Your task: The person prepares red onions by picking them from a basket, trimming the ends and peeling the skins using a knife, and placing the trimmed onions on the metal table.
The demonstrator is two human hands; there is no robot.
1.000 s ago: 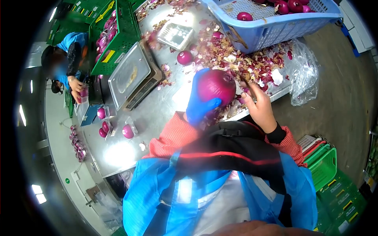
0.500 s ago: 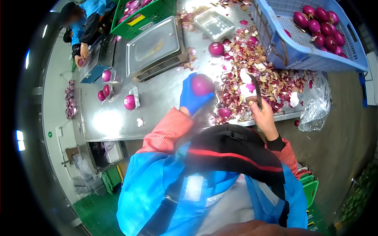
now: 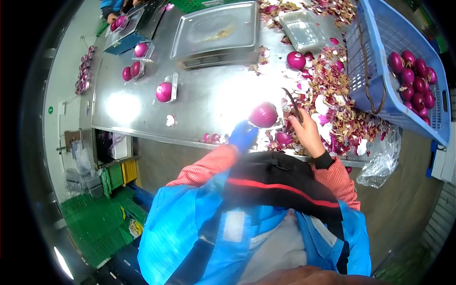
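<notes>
My left hand (image 3: 243,135), in a blue glove and smeared by motion, holds a peeled red onion (image 3: 263,115) from its lower left side, above the steel table. The onion's far side shows, but most of my fingers' grip is blurred. My bare right hand (image 3: 308,135) is closed around a knife (image 3: 292,103) with a dark, thin, curved blade, just right of the onion. Beneath and beyond the knife lies a heap of onion skins (image 3: 332,90). Another red onion (image 3: 296,60) rests at the heap's upper left edge.
A blue crate (image 3: 375,61) with several red onions stands at right, a clear plastic bag (image 3: 380,164) below it. A scale (image 3: 216,31) and a clear tray (image 3: 303,31) sit at the back. Packed onions (image 3: 164,91) are at left. A co-worker's hand (image 3: 112,18) shows top left.
My view has turned, so the table's contents shift. My left hand and the onion have come closer to the knife in my right hand. The co-worker is now mostly out of view.
</notes>
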